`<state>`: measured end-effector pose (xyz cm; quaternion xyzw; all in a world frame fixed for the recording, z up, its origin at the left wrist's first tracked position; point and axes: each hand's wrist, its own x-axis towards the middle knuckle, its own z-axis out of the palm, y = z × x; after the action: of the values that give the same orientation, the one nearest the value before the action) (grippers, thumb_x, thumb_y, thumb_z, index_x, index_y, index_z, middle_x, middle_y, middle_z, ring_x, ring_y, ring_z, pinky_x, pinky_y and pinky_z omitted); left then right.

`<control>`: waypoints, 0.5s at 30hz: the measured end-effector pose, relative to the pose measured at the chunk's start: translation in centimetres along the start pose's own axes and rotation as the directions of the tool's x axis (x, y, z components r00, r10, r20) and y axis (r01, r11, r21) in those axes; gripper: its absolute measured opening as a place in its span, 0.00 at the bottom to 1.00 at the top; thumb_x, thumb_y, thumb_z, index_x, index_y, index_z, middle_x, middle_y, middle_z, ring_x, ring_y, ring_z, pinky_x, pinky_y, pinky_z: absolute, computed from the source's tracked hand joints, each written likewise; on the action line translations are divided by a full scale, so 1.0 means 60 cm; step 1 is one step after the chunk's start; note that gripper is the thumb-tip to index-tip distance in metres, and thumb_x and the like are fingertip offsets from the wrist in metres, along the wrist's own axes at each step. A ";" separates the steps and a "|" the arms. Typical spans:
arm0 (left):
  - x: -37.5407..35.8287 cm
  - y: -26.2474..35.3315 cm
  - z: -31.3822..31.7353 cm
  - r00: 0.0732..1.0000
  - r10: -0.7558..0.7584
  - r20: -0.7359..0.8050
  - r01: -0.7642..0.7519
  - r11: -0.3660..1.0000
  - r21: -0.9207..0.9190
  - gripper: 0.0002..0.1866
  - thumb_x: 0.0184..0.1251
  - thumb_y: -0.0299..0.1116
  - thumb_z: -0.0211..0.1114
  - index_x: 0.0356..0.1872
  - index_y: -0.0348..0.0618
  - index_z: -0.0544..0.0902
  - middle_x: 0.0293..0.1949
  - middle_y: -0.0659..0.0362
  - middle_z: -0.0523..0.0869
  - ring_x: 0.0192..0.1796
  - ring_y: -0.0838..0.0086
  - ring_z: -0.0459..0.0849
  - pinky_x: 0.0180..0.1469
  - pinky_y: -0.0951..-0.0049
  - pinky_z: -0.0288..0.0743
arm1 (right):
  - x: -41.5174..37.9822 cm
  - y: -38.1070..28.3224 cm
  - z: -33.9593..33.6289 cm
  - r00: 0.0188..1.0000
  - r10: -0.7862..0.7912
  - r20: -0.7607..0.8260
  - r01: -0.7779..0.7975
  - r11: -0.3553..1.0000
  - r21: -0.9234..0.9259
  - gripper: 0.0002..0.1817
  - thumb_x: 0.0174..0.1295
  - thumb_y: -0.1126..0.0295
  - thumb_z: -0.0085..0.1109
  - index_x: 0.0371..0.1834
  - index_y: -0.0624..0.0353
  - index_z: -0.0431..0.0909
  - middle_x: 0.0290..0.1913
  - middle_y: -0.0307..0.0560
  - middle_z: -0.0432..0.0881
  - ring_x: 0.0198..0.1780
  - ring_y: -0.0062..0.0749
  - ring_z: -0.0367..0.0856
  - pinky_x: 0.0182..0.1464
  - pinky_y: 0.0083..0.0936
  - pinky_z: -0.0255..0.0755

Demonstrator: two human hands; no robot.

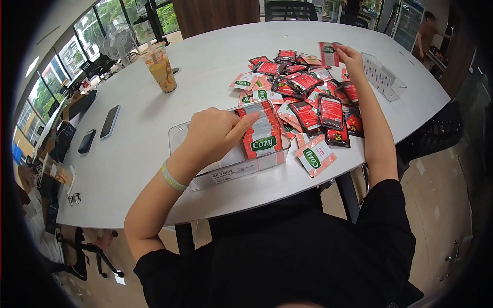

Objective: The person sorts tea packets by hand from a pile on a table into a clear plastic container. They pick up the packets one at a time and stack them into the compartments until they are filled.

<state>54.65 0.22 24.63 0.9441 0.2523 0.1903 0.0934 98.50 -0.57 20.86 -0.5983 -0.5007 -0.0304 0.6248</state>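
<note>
Near the table's front edge stands a clear plastic bin (226, 175) with a row of upright Cozy sachets (263, 143) packed in its right part. My left hand (218, 131) is closed over the bin, its thumb pressed on the tops of that row; its other fingers are curled and partly hidden. At the far side of a loose heap, my right hand (351, 57) pinches a single Cozy sachet (328, 54) by its edge. The heap mixes pink-and-white Cozy sachets with red-and-black sachets (330, 111). One Cozy sachet (315, 155) lies flat just right of the bin.
A second clear plastic holder (384, 77) stands right of the heap. A drink cup (160, 69) is at the back left of the white table (210, 56). A phone (110, 121), a dark case (87, 141) and glasses (74, 199) lie to the left. A person (425, 36) is at the far right.
</note>
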 end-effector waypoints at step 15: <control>0.007 -0.015 0.000 0.984 0.017 -0.178 -0.122 0.791 -0.600 0.12 0.61 0.31 0.62 0.39 0.31 0.77 0.25 0.63 0.80 0.25 0.88 0.73 0.26 0.85 0.67 | -0.189 -0.299 0.142 0.666 -0.233 0.709 -0.214 0.850 0.481 0.07 0.60 0.73 0.57 0.37 0.64 0.78 0.34 0.41 0.81 0.36 0.17 0.78 0.38 0.15 0.73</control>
<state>54.58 1.22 24.49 0.8537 0.1495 0.3411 0.3640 76.43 -5.35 24.37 -0.3598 -0.7028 0.3516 0.5030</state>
